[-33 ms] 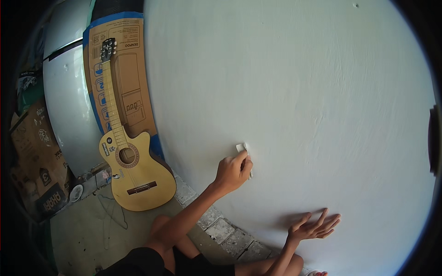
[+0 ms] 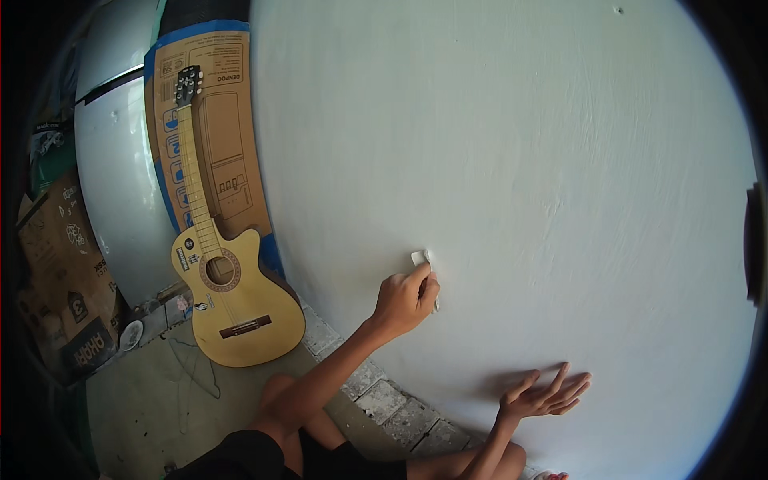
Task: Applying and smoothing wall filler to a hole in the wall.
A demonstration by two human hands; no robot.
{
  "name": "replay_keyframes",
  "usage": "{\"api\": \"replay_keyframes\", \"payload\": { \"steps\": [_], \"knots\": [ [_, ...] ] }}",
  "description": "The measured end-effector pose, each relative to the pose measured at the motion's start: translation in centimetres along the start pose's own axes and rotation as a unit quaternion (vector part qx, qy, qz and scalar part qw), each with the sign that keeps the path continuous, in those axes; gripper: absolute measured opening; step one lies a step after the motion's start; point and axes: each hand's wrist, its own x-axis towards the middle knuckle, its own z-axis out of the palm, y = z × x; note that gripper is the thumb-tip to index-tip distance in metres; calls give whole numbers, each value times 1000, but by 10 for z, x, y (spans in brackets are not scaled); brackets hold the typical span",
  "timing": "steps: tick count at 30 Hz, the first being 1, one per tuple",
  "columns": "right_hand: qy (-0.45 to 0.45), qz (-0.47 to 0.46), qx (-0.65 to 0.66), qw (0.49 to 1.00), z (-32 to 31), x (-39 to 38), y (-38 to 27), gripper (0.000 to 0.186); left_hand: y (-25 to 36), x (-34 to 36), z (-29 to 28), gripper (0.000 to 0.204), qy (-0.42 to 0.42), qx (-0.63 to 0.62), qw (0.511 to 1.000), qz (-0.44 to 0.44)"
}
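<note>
The left hand (image 2: 406, 300) is closed around a small white folded piece of paper (image 2: 422, 258), pressing it against the pale plastered wall (image 2: 520, 144). The right hand (image 2: 546, 394) rests open-fingered lower on the wall, holding nothing. A yellow wooden acoustic guitar (image 2: 228, 296) leans at the wall's left edge.

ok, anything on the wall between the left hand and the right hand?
Nothing: head view shows bare pale wall between left hand, holding small white piece, and open right hand.

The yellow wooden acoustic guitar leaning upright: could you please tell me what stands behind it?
Behind the yellow wooden acoustic guitar stands a brown cardboard box with blue edges, against the pale wall. The guitar's body hides the box's lower part.
</note>
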Motion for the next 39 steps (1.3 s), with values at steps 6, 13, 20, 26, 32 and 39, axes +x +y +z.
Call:
{"api": "replay_keyframes", "payload": {
  "steps": [6,13,20,26,32,39],
  "knots": [
    [-4,3,-4,1000,-2,-1,0,48,2,-4,2,21,13,-27,999,-34],
    [-6,2,-5,1000,-2,1,-1,48,-4,1,-5,19,4,-52,997,-56],
    [1,7,-11,1000,0,-2,1,48,-13,8,-7,17,-2,-82,993,-90],
    [8,0,-1,1000,3,-1,5,48,18,-5,-3,22,-85,-82,992,48],
    [-7,2,-15,1000,1,-1,-1,48,4,-16,8,18,-41,-43,998,28],
    [-1,2,-10,1000,0,-2,-1,48,-2,6,-5,17,23,-1,998,-56]
  ]
}}
